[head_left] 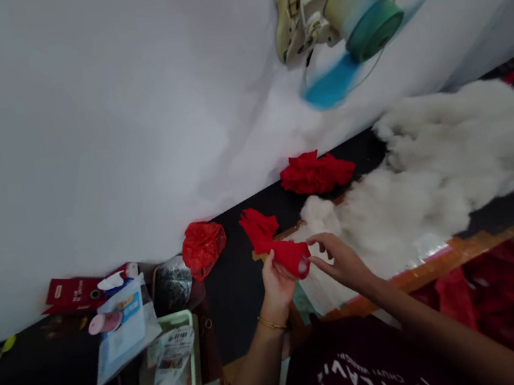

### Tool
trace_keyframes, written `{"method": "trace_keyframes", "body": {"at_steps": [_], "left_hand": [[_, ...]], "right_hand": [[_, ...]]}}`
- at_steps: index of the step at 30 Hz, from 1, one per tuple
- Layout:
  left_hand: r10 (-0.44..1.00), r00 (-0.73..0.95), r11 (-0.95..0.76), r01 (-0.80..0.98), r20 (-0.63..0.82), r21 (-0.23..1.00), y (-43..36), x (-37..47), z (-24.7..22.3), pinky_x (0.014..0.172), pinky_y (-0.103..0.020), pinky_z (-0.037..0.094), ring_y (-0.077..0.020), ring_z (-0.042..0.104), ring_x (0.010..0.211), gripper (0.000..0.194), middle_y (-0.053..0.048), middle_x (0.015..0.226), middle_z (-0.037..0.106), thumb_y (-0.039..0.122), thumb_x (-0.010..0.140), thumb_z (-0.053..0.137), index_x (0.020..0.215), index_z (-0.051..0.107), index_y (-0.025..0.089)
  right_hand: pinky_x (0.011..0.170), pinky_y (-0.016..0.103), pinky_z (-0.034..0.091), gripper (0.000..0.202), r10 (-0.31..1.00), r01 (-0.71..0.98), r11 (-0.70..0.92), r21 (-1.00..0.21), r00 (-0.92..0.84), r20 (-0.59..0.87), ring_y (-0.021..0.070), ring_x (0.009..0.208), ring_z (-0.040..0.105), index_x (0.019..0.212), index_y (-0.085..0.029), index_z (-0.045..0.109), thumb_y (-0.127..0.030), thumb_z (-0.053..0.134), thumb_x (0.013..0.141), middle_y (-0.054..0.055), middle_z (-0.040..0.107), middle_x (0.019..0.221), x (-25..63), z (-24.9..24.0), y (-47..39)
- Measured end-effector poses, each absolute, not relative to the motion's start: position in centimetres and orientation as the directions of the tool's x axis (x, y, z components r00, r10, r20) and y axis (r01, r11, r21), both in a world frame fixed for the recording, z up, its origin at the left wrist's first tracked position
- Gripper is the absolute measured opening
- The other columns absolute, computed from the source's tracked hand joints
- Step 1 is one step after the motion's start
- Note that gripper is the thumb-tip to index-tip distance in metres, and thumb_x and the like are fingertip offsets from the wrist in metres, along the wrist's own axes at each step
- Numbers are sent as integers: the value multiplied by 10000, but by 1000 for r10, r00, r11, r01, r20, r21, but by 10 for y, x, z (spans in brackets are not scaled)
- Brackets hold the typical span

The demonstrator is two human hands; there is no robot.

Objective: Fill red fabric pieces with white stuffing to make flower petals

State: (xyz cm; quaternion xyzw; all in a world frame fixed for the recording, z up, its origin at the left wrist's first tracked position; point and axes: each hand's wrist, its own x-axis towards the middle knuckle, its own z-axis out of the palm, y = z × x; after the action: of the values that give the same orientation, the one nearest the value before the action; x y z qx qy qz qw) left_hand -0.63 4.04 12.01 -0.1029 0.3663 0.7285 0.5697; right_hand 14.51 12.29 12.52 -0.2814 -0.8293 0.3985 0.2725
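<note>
My left hand (278, 283) is closed around a small red cloth pouch (289, 254) held over the near edge of the table. White stuffing shows in the pouch's round opening, which faces right. At that opening, the thumb and fingers of my right hand (339, 261) grip the rim of the cloth. Just beyond the pouch lies another red cloth piece (260, 226); whether the two are joined I cannot tell. A big heap of white fluffy stuffing (429, 171) spreads to the right of my hands.
A red cloth pile (317, 172) and a crumpled red plastic bag (204, 248) lie along the wall. To the left stands a pale green basket (194, 365) with packages, near scissors (206, 323). A blue-bladed fan (372, 28) hangs on the wall. Red fabric (513, 301) fills the lower right.
</note>
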Motion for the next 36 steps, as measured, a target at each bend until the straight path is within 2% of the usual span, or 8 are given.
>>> {"method": "trace_keyframes", "body": {"at_steps": [5,9,14,17,21,25,31,36], "left_hand": [[797,-300,-29,-886,-524,463,47,1,125,954,-385,503,-267,672,1062,363,-121,1062,744,381,809,603,1054,696,129],[801,-325,-29,-860,-504,509,49,0,126,966,-394,500,-278,666,1075,329,-118,1030,747,333,752,623,1002,707,136],[783,-349,-22,-843,-515,537,43,-1,128,965,-388,500,-271,674,1050,412,-126,1037,738,430,758,695,1044,691,133],[701,-453,-1,-774,-552,634,44,0,123,882,-347,523,-239,701,907,396,-102,924,748,387,667,810,955,699,139],[563,-584,33,-691,-585,722,49,-1,113,712,-302,525,-191,676,676,379,-56,740,725,323,518,879,783,675,143],[582,-601,27,-659,-547,752,51,1,113,706,-281,522,-179,683,689,431,-63,790,734,388,552,868,843,675,136],[633,-547,43,-681,-548,731,49,14,113,814,-325,538,-229,711,810,435,-76,777,734,449,618,835,859,656,135],[586,-553,81,-688,-593,721,44,7,108,844,-360,546,-235,717,775,399,-80,753,734,409,644,830,869,664,124]], "right_hand": [[769,341,501,414,707,253,394,-884,-697,116,210,878,599,1123,-179,611,-153,603,710,78,664,1020,128,98,131],[738,299,493,386,670,144,222,-964,-741,44,177,826,604,1091,-185,612,-141,564,710,49,669,1010,124,92,134],[755,326,472,182,670,144,430,-891,-713,208,200,825,587,898,-197,654,-136,555,759,47,664,875,122,98,138],[816,362,475,236,625,124,534,-836,-724,292,226,917,586,938,-205,655,-109,536,759,71,665,935,119,95,137],[793,350,491,374,610,119,504,-855,-750,256,206,877,590,1087,-191,612,-101,510,739,77,650,999,118,91,132],[767,325,492,432,628,201,452,-869,-764,149,190,843,592,1135,-170,588,-113,530,710,75,648,1021,116,94,130],[814,325,470,249,659,453,562,-692,-751,44,232,942,604,985,-164,646,-120,509,782,101,675,963,109,105,128],[775,306,478,428,694,531,445,-721,-713,-97,220,882,652,1093,-197,642,-64,525,704,79,714,967,107,100,127]]}}
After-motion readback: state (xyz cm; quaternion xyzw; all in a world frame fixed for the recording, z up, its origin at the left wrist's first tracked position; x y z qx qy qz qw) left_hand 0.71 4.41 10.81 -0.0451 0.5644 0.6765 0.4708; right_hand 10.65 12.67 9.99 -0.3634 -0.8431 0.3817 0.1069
